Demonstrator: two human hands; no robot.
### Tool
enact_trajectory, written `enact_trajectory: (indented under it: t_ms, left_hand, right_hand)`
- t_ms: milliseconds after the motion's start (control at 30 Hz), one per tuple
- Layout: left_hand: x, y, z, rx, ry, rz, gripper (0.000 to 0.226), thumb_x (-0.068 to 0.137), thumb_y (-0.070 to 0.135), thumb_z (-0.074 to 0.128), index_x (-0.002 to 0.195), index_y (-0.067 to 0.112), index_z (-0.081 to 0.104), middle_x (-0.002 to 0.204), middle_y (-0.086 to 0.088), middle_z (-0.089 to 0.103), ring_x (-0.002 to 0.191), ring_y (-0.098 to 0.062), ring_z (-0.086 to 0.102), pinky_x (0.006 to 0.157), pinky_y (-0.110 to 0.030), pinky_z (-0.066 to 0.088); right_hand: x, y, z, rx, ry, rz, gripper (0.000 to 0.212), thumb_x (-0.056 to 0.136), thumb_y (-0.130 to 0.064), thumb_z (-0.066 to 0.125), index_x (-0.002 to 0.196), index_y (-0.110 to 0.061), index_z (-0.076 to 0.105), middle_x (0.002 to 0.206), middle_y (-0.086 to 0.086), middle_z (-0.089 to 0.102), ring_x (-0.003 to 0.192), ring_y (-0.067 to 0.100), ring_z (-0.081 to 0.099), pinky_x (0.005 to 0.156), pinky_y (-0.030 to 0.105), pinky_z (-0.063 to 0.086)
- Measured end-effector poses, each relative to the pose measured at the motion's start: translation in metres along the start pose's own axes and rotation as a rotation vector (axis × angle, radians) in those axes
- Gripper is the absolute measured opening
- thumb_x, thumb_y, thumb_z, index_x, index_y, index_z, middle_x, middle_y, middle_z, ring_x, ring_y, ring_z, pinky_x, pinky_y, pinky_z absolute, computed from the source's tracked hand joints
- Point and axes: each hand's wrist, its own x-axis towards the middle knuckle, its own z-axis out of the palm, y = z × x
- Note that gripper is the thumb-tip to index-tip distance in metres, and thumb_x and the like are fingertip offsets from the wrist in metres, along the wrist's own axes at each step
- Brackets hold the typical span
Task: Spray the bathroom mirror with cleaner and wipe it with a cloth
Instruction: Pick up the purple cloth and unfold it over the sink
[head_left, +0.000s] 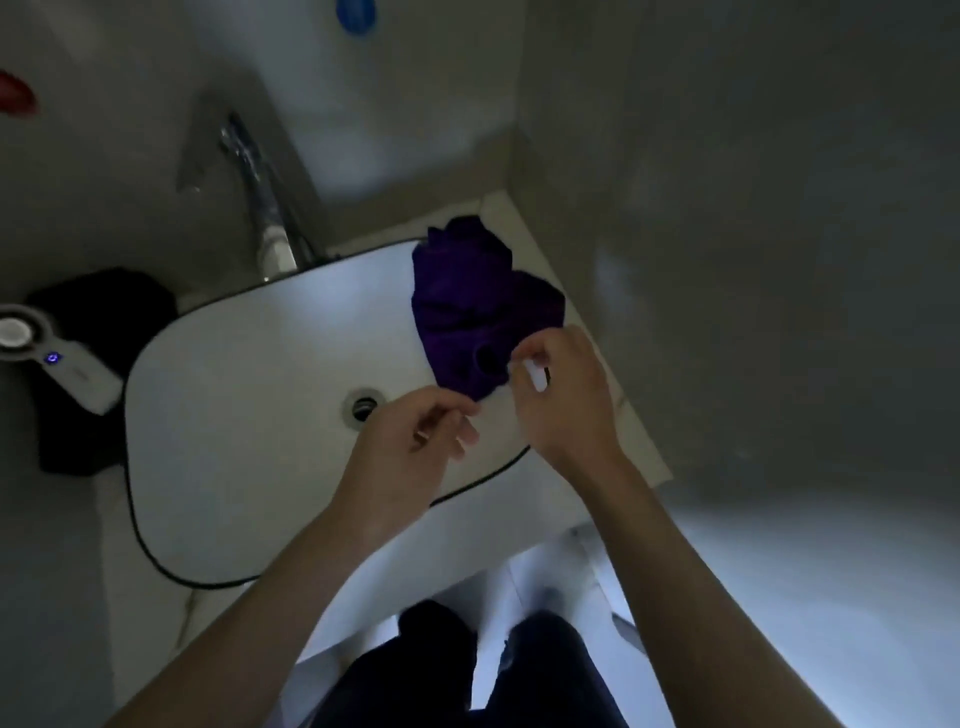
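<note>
A crumpled purple cloth (478, 306) lies over the right rim of the white sink (249, 415), partly on the ledge by the corner wall. My right hand (563, 400) hovers at the cloth's near edge, fingers curled around a small white object (535, 371). My left hand (415, 441) is over the basin beside the drain (363, 408), fingers loosely curled, fingertips close to the cloth's lower corner; whether it pinches the cloth is unclear. No spray bottle is visible. The room is dim.
A chrome faucet (260, 208) rises behind the sink. A white device with a blue light (57, 358) rests on a black item (104, 312) at the left. A wall (753, 260) closes the right side. My legs (519, 675) stand below the counter edge.
</note>
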Motion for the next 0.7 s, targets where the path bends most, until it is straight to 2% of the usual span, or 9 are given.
enact_trajectory:
  t_ms: [67, 133, 200, 267, 333, 433, 467, 533, 700]
  left_hand:
    - [0.005, 0.002, -0.009, -0.008, 0.025, -0.032, 0.033, 0.102, -0.003, 0.052, 0.092, 0.021, 0.073, 0.081, 0.001, 0.075, 0.070, -0.015, 0.068, 0.072, -0.020, 0.055]
    - [0.007, 0.006, -0.014, 0.004, 0.040, -0.050, 0.035, 0.101, -0.003, 0.052, 0.091, 0.023, 0.073, 0.081, 0.004, 0.076, 0.071, -0.013, 0.069, 0.074, -0.022, 0.056]
    - [0.007, 0.008, -0.016, 0.007, 0.072, -0.077, 0.035, 0.101, -0.003, 0.051, 0.091, 0.022, 0.074, 0.081, 0.005, 0.076, 0.071, -0.010, 0.070, 0.072, -0.019, 0.054]
    - [0.003, 0.010, -0.018, -0.015, 0.099, -0.114, 0.035, 0.101, -0.004, 0.049, 0.092, 0.020, 0.074, 0.083, 0.002, 0.076, 0.071, -0.009, 0.069, 0.069, -0.015, 0.051]
    - [-0.002, 0.013, -0.020, -0.039, 0.098, -0.138, 0.038, 0.102, -0.006, 0.046, 0.092, 0.018, 0.074, 0.084, 0.000, 0.075, 0.070, -0.010, 0.069, 0.066, -0.012, 0.047]
    - [-0.002, 0.020, -0.024, -0.033, 0.111, -0.151, 0.040, 0.100, -0.008, 0.044, 0.092, 0.018, 0.074, 0.087, -0.003, 0.075, 0.071, -0.010, 0.069, 0.065, -0.011, 0.047]
    - [0.000, 0.023, -0.026, -0.028, 0.121, -0.150, 0.040, 0.099, -0.008, 0.044, 0.092, 0.018, 0.073, 0.088, -0.004, 0.075, 0.071, -0.009, 0.070, 0.065, -0.010, 0.047]
    - [0.005, 0.031, -0.031, -0.037, 0.138, -0.147, 0.041, 0.098, -0.008, 0.044, 0.091, 0.020, 0.072, 0.088, -0.003, 0.075, 0.072, -0.008, 0.070, 0.065, -0.009, 0.048]
    - [0.017, 0.059, -0.041, 0.013, 0.149, -0.058, 0.043, 0.101, -0.002, 0.042, 0.094, 0.030, 0.069, 0.094, 0.009, 0.074, 0.082, -0.003, 0.071, 0.073, -0.012, 0.053]
  right_hand:
    - [0.020, 0.012, 0.010, -0.360, -0.046, -0.168, 0.040, 0.082, -0.016, 0.074, 0.119, -0.021, 0.062, 0.128, 0.007, 0.053, 0.117, 0.027, 0.052, 0.099, 0.043, 0.044]
    - [0.041, 0.025, 0.021, -0.514, -0.128, -0.259, 0.057, 0.077, -0.017, 0.077, 0.131, -0.022, 0.059, 0.143, 0.013, 0.045, 0.130, 0.036, 0.044, 0.109, 0.051, 0.035]
    - [0.056, 0.035, 0.031, -0.561, -0.228, -0.300, 0.046, 0.079, -0.020, 0.078, 0.123, -0.024, 0.065, 0.143, 0.011, 0.048, 0.133, 0.034, 0.044, 0.112, 0.050, 0.030]
    - [0.064, 0.039, 0.032, -0.554, -0.232, -0.335, 0.019, 0.082, -0.023, 0.076, 0.100, -0.025, 0.070, 0.127, 0.004, 0.057, 0.125, 0.027, 0.051, 0.108, 0.047, 0.032]
    - [0.070, 0.033, 0.023, -0.463, -0.177, -0.340, 0.003, 0.087, -0.024, 0.070, 0.089, -0.024, 0.068, 0.106, -0.003, 0.063, 0.106, 0.021, 0.061, 0.102, 0.043, 0.036]
    - [0.085, -0.002, -0.005, -0.151, -0.167, -0.230, 0.006, 0.095, -0.023, 0.063, 0.091, -0.021, 0.066, 0.082, -0.007, 0.067, 0.076, 0.015, 0.064, 0.081, 0.032, 0.049]
    - [0.092, -0.019, -0.015, -0.037, -0.179, -0.168, 0.007, 0.097, -0.023, 0.062, 0.092, -0.020, 0.067, 0.080, -0.008, 0.067, 0.074, 0.011, 0.064, 0.075, 0.027, 0.050]
    - [0.105, -0.057, -0.032, 0.158, -0.192, -0.081, 0.006, 0.097, -0.021, 0.064, 0.093, -0.020, 0.068, 0.083, -0.010, 0.070, 0.078, 0.005, 0.066, 0.073, 0.021, 0.052]
    - [0.123, -0.138, -0.064, 0.417, -0.182, -0.125, 0.009, 0.094, -0.020, 0.067, 0.087, -0.020, 0.073, 0.081, -0.004, 0.074, 0.077, 0.010, 0.070, 0.074, 0.028, 0.056]
